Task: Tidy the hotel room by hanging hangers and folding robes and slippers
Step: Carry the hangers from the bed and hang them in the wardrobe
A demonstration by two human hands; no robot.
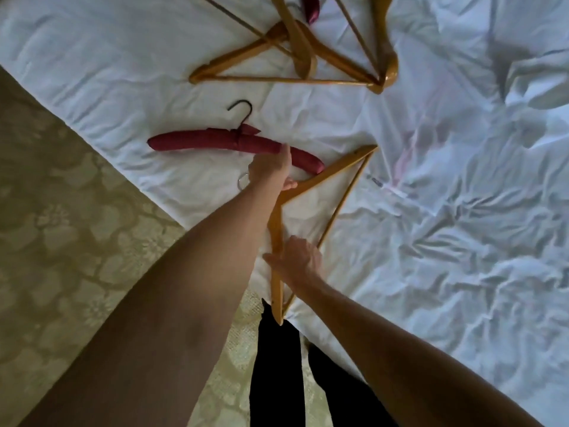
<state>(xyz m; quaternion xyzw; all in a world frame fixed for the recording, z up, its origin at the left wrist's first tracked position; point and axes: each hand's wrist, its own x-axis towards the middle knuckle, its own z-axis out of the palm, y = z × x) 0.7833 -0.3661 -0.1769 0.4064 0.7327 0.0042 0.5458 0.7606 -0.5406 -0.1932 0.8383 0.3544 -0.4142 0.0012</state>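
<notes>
A wooden hanger (338, 171) lies at the near edge of the white bed (462, 241), its metal hook ring showing by my left wrist. My left hand (271, 167) grips the hanger at its neck, fingers reaching over a padded maroon hanger (215, 141) with a black hook. My right hand (297, 257) holds the same wooden hanger lower down, where one arm meets the bottom bar. A pile of several wooden hangers (295, 57) lies farther up the bed, with another maroon hanger (311, 7) partly under it.
Rumpled white fabric (535, 81) bunches at the right of the bed. Patterned beige carpet (61, 241) fills the left side. My legs in black trousers (277, 365) stand against the bed's edge.
</notes>
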